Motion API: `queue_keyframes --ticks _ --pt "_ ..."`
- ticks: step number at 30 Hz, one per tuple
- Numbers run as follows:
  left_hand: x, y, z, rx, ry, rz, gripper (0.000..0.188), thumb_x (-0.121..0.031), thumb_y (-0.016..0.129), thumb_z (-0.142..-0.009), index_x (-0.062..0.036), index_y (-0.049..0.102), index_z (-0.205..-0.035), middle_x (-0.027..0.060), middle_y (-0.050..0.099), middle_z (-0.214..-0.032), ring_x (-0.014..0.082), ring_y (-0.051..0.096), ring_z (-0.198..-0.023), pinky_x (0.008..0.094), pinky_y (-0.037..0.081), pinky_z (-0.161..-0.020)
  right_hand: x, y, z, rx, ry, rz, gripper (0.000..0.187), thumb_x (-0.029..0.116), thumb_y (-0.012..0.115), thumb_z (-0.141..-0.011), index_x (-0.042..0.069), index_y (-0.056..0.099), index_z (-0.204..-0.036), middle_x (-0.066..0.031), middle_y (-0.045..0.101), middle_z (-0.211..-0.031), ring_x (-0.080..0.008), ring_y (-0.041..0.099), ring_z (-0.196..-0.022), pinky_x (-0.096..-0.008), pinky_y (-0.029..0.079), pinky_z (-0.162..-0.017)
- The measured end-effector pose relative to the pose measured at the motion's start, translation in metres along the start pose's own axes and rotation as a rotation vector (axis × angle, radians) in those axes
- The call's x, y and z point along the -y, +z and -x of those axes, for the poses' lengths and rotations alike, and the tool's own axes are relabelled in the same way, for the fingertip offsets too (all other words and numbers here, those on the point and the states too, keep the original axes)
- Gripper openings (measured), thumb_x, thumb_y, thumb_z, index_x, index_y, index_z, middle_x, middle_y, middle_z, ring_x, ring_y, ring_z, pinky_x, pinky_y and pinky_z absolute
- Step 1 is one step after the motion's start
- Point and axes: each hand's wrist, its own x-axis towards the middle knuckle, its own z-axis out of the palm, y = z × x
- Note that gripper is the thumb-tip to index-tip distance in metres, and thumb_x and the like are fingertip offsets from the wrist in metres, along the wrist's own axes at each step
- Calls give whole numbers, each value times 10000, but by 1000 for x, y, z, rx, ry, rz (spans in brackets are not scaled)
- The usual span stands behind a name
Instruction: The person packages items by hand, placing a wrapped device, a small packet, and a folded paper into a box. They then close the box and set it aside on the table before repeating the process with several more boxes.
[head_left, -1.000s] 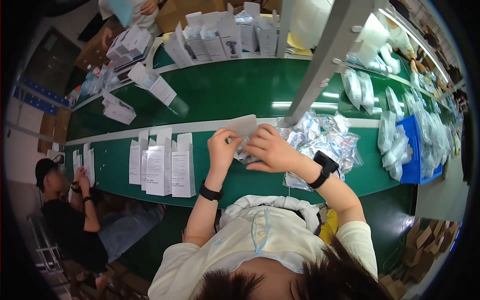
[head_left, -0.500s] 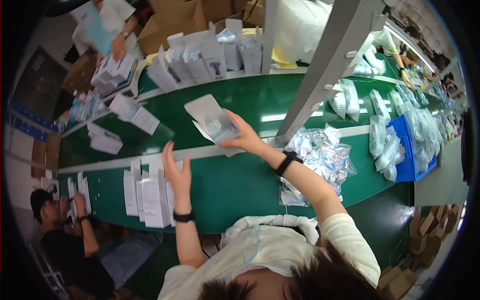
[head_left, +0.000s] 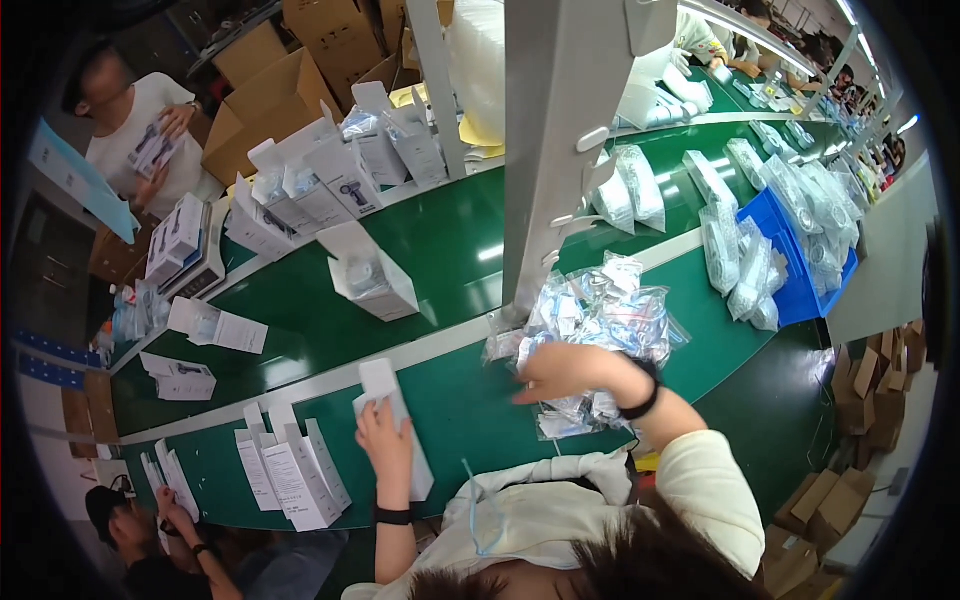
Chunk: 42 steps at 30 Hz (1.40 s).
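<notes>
On the near side of the green bench, my left hand (head_left: pixel 384 438) has its fingers bent over a tall white cardboard box (head_left: pixel 413 462) with a raised flap. My right hand (head_left: pixel 568 374), smeared by motion, is over the near left edge of a pile of shiny clear-and-silver plastic packets (head_left: pixel 600 315); whether it has hold of one I cannot make out. Beyond the rail, an open white box (head_left: pixel 385 296) with a clear-wrapped item inside sits on the green belt. Several upright white boxes (head_left: pixel 298 485) stand left of my left hand.
A grey metal post (head_left: pixel 545 150) rises behind the packets. Bubble-wrapped items and a blue bin (head_left: pixel 790 260) lie to the right. Open filled boxes (head_left: pixel 290 195) line the belt's far side. One co-worker (head_left: pixel 140 140) holds a box at far left; another sits at lower left.
My right hand has let go of the open filled box, now on the belt, and moved right to the packets. My left hand has come down onto a white box.
</notes>
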Motion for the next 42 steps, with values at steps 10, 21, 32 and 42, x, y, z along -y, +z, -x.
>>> queue_keyframes --ticks 10,21,32,42 --pt "-26 12 -41 396 -168 724 829 -98 740 -623 -93 272 -1308 182 367 -1243 290 388 -1150 383 354 -941 -294 -66 -16 -1050 894 371 376 297 606 -737 92 542 -1045 -165 467 -1147 -378 409 -1105 -559 419 -754" --pt "-48 -20 -27 434 -198 1137 816 -40 743 -588 -105 286 -1261 106 407 -1189 225 407 -1119 331 355 -925 -358 -68 -103 -925 623 297 705 235 717 -621 137 377 -1230 -146 545 -1024 -358 488 -1020 -494 452 -746" --pt "-105 -22 -33 -25 383 534 684 -97 779 -537 -78 382 -1093 158 428 -1187 309 439 -1108 354 388 -893 -200 -57 -22 -871 303 123 758 157 690 -566 77 349 -1239 -205 516 -1066 -349 510 -984 -399 439 -811" --pt "-112 -1 -9 -101 222 801 612 -90 784 -560 -76 291 -923 200 367 -1287 366 461 -1089 385 410 -875 2 -28 69 -1871 -556 -1053 672 55 619 -727 65 260 -1294 -113 420 -1208 -206 439 -1099 -314 389 -900"
